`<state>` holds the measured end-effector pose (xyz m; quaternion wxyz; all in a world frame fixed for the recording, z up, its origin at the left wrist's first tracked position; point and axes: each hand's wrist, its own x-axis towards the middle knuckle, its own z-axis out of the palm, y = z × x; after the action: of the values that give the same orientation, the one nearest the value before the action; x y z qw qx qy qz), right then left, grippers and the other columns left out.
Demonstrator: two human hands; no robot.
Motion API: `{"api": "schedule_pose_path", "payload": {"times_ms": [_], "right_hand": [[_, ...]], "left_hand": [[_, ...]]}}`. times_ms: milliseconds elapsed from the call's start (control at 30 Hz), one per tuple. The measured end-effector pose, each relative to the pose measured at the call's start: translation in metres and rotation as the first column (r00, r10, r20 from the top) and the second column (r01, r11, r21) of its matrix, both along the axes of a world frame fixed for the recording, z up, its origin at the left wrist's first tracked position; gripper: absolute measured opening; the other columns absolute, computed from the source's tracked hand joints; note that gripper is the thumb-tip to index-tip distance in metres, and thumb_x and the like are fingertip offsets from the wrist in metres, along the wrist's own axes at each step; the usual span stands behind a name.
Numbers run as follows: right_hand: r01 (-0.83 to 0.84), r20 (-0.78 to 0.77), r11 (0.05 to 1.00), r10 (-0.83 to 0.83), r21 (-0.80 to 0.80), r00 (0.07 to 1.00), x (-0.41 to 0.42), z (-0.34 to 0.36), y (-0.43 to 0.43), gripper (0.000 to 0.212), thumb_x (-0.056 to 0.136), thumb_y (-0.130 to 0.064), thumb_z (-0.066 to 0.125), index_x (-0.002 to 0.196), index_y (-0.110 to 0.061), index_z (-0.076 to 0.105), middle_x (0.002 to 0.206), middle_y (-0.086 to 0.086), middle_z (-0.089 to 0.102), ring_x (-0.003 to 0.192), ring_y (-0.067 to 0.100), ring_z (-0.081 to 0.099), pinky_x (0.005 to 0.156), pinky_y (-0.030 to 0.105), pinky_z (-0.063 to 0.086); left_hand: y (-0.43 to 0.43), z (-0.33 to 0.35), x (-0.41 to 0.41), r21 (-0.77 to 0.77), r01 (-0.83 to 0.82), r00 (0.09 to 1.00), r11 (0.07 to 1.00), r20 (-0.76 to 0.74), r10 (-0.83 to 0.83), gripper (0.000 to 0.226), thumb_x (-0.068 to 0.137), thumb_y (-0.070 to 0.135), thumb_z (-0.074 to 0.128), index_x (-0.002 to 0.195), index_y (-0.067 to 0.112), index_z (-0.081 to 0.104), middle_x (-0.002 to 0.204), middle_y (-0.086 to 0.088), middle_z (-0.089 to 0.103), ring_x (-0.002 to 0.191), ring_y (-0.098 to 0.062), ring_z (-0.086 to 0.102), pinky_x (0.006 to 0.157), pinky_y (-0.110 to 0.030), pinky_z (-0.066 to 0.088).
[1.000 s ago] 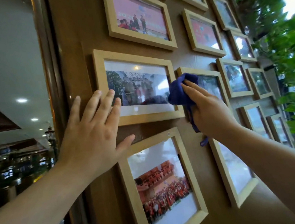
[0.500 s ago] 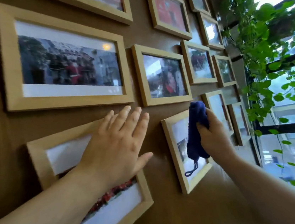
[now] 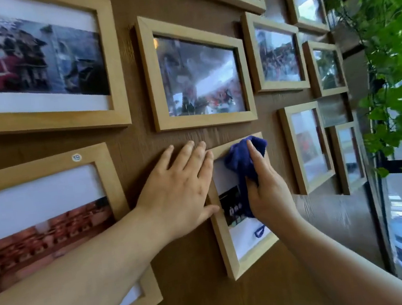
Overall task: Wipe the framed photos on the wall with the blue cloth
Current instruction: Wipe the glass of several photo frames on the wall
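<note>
Several light wooden framed photos hang on a brown wood-grain wall (image 3: 196, 267). My right hand (image 3: 267, 189) grips the blue cloth (image 3: 243, 162) and presses it against the glass of a small upright frame (image 3: 229, 255) low in the middle. My left hand (image 3: 179, 190) lies flat with fingers spread on the wall, its thumb and little finger touching that frame's left edge. A wider frame (image 3: 153, 82) hangs just above both hands. The cloth's loop (image 3: 259, 231) dangles below my right wrist.
A large frame (image 3: 113, 61) sits at upper left and another (image 3: 112, 178) at lower left, partly behind my left forearm. More frames (image 3: 289, 151) fill the right. A trailing green plant (image 3: 391, 103) hangs at the wall's right edge beside a window.
My left hand has slid right from the lower left frame to the wall beside the small frame. My right hand has moved the cloth up onto that frame's top part. The view has shifted closer.
</note>
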<state>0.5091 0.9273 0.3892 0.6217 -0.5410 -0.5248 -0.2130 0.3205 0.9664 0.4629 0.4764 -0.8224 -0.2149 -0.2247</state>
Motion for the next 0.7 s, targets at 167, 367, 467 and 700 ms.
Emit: {"api": "schedule_pose_path", "payload": {"times_ms": [167,367,467,700], "right_hand": [[0.054,0.138,0.998,-0.051,-0.022,0.989,-0.003,-0.019,0.007,0.066,0.089,-0.001,0.05,0.146,-0.027,0.028,0.153,-0.008,0.025,0.141,0.005,0.016,0.114,0.035,0.025],[-0.02,0.419,1.0,0.019,0.0,0.908,-0.018,-0.031,0.012,0.056,0.091,-0.019,0.037,0.145,-0.013,0.025,0.152,0.006,0.026,0.144,0.017,0.019,0.115,0.041,0.023],[0.049,0.48,0.999,-0.052,0.019,0.876,0.007,-0.021,0.013,0.056,0.088,-0.007,0.043,0.143,-0.007,0.032,0.151,0.011,0.029,0.143,0.021,0.02,0.116,0.041,0.023],[0.099,0.334,0.994,-0.106,0.04,0.937,0.032,-0.02,0.013,0.057,0.086,-0.001,0.044,0.142,-0.008,0.037,0.151,0.011,0.033,0.142,0.021,0.024,0.112,0.045,0.031]], "left_hand": [[0.004,-0.004,0.011,-0.002,-0.065,0.998,0.998,0.018,0.065,0.101,0.081,0.072,0.04,0.151,0.005,0.01,0.16,-0.018,0.016,0.148,-0.032,0.012,0.118,-0.055,0.013],[0.004,-0.004,0.012,0.008,-0.056,0.998,0.998,0.028,0.056,0.099,0.073,0.067,0.056,0.145,0.003,0.032,0.151,-0.019,0.039,0.14,-0.033,0.033,0.114,-0.056,0.026],[0.003,-0.004,0.014,0.012,-0.059,0.998,0.998,0.034,0.059,0.102,0.072,0.069,0.058,0.144,0.002,0.033,0.15,-0.02,0.039,0.14,-0.033,0.033,0.113,-0.058,0.027],[0.004,-0.005,0.014,0.012,-0.069,0.997,0.998,0.046,0.069,0.108,0.069,0.074,0.055,0.145,0.001,0.031,0.151,-0.02,0.038,0.141,-0.034,0.033,0.113,-0.058,0.027]]}}
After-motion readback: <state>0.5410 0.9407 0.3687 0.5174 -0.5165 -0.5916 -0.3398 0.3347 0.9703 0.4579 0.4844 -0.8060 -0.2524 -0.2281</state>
